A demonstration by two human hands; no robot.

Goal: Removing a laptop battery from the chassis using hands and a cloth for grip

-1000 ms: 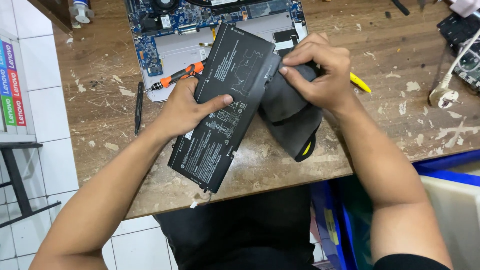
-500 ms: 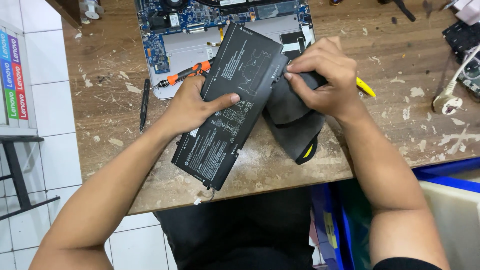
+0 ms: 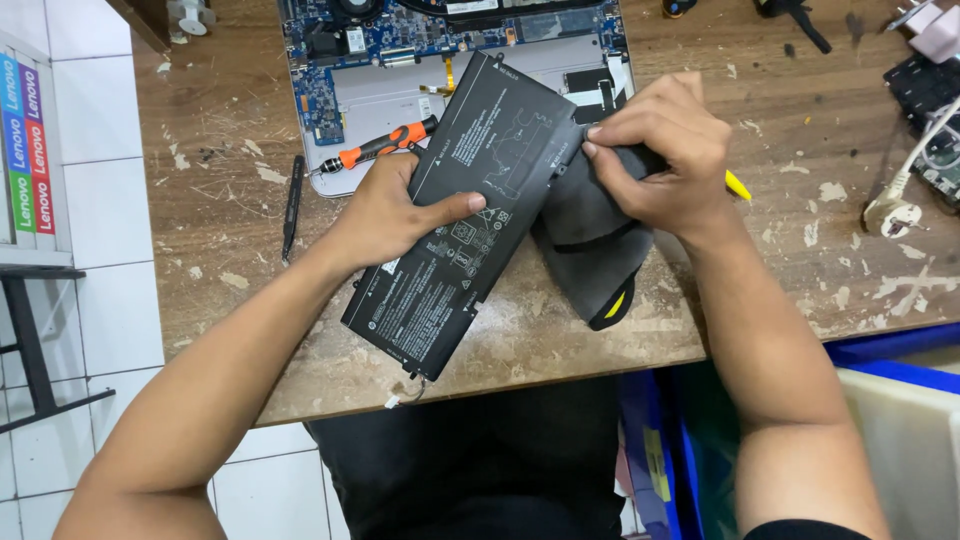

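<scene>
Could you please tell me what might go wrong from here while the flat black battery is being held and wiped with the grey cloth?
The battery overhangs the table edge at its near corner; if the left hand loosens, it might slide off. The right hand presses the grey cloth at the battery's edge, which could bend it. The orange screwdriver lies by the opened laptop; a nudge might push it onto the board.

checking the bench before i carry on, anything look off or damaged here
The wooden table is badly worn, with pale chips and scratches all over. The black flat battery lies askew, held by the left hand, its lower corner near the table edge. The right hand presses a grey cloth against it.
</scene>
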